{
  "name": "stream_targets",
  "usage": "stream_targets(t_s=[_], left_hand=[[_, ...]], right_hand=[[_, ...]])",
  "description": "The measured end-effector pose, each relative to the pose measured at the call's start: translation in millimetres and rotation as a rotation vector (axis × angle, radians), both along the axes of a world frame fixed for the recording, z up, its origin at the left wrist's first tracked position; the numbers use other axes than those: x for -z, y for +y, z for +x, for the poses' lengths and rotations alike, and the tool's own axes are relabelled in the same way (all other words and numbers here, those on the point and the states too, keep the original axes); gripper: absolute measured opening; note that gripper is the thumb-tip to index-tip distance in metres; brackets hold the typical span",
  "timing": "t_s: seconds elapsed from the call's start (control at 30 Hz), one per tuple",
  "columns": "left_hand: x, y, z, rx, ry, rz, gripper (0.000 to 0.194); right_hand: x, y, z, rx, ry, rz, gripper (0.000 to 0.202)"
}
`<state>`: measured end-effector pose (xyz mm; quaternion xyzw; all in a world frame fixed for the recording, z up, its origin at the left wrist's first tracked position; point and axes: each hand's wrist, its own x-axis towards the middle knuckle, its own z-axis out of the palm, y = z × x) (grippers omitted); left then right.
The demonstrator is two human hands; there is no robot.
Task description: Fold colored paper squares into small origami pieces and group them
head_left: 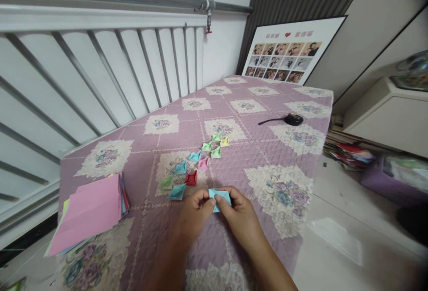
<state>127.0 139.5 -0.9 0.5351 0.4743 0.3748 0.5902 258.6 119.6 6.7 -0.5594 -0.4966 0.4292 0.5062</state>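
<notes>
Over the purple tablecloth (250,150), pinches with left hand (195,214) and right hand (243,215), both nearly closed, a folded blue paper (225,197) directly between them, equally near each, without clear long axis; just beyond left hand, a red piece (191,178).

Paper (225,196), one: light blue, folded squarish, creased (middle partly covered); held over the table (234,153), between left and right edges.
</notes>
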Motion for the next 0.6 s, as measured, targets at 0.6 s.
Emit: stream_targets(t_s=[0.6], left_hand=[[6.3, 3.1, -2.9, -0.205, -0.063, -0.049, 0.010]], right_hand=[[-7.1, -1.7, -4.5, -0.070, -0.061, -0.004, 0.018]])
